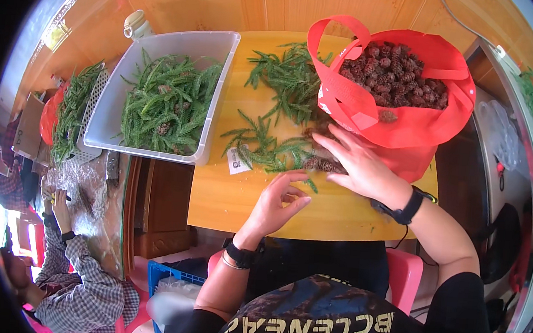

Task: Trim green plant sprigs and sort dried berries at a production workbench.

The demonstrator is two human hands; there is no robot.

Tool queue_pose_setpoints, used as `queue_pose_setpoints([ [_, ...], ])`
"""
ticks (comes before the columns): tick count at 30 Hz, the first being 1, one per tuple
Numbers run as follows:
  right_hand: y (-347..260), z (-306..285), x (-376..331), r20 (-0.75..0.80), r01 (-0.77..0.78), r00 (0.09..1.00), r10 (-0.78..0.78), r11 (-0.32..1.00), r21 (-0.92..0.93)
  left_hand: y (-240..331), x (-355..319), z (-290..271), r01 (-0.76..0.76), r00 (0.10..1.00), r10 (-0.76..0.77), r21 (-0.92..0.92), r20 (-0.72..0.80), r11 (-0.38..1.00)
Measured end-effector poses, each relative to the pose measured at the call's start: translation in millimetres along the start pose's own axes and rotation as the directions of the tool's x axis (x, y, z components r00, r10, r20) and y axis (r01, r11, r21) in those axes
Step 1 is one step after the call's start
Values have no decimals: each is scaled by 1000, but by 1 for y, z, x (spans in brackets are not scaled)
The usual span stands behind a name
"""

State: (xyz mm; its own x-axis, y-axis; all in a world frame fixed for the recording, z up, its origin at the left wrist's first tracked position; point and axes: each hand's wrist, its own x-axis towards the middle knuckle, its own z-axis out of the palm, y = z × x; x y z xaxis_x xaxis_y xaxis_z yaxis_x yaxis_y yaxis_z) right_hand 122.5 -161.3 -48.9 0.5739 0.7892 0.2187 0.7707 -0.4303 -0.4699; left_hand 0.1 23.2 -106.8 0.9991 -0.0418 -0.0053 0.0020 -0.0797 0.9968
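My right hand (pixel 361 165) reaches over the wooden table beside the red bag, its fingers stretched and spread around brown pine cones. One pine cone (pixel 323 165) lies under its fingertips, and another is partly hidden behind the fingers. My left hand (pixel 279 204) hovers near the table's front, loosely curled with thumb and fingers apart and nothing visible between them. Just beyond its fingertips lie loose green artificial pine sprigs (pixel 259 143). A larger pile of sprigs (pixel 289 83) sits farther back. The red fabric bag (pixel 403 131) is full of small pine cones (pixel 389 72).
A translucent plastic bin (pixel 224 80) with sprigs and a few cones stands at the left. A white paper tag (pixel 238 161) lies beside the sprigs. At far left, a person in a checked shirt (pixel 87 300) works at another table. A blue crate (pixel 156 277) stands below.
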Motion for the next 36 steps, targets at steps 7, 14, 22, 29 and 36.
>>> queue_pose_setpoints([
  [7,-40,-63,-19,-232,9,973,14,995,99,5,1,10,4,1000,-4,56,0,998],
  [14,21,-92,-3,-213,-80,977,2,930,-360,21,8,24,-44,996,37,71,87,997],
  [22,-29,-104,-17,-425,-4,905,10,1000,13,22,-2,10,29,998,-35,107,59,994],
  [29,-11,-38,-21,136,6,990,-38,974,226,38,13,11,-67,995,89,318,-55,946],
  [36,-3,-17,-21,-93,-58,994,55,998,-30,28,12,-12,-25,905,344,776,-249,630],
])
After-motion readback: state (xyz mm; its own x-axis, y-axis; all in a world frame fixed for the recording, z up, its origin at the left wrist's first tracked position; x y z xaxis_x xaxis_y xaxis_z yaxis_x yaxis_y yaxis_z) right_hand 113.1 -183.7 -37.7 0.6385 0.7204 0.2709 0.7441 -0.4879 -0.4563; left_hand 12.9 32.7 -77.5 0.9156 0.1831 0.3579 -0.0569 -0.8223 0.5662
